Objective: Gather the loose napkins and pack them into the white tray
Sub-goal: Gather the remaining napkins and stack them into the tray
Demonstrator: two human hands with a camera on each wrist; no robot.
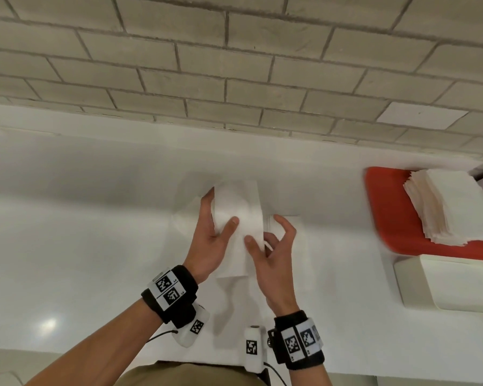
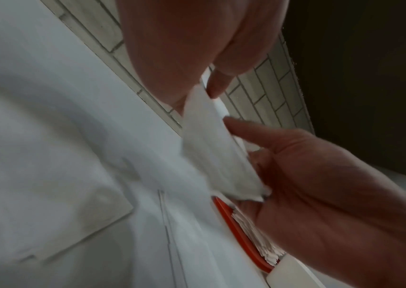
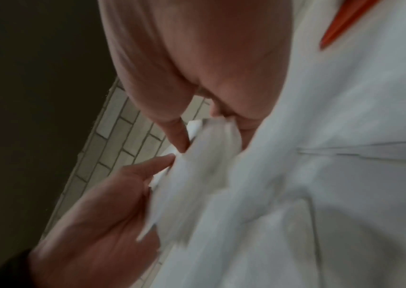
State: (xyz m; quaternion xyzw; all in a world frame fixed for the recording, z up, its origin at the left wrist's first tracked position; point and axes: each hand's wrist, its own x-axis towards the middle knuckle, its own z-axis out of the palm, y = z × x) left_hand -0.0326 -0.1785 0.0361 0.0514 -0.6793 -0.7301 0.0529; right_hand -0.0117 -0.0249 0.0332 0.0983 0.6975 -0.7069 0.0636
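Note:
I hold a folded white napkin bundle [image 1: 239,207] upright above the middle of the white table. My left hand [image 1: 221,208] grips its left side, thumb in front and fingers behind. My right hand [image 1: 262,229] pinches its lower right edge with the thumb, the index finger arched beside it. The left wrist view has the bundle [image 2: 211,148] between both hands; in the right wrist view it [image 3: 204,167] is blurred. Loose napkins [image 1: 286,222] lie flat under and beside my hands. The white tray [image 1: 410,282] stands at the right front.
A red tray [image 1: 385,213] at the right back carries a tall stack of napkins [image 1: 452,204], just behind the white tray. A brick wall [image 1: 234,65] runs along the table's far edge. Another flat napkin [image 2: 61,214] lies on the table.

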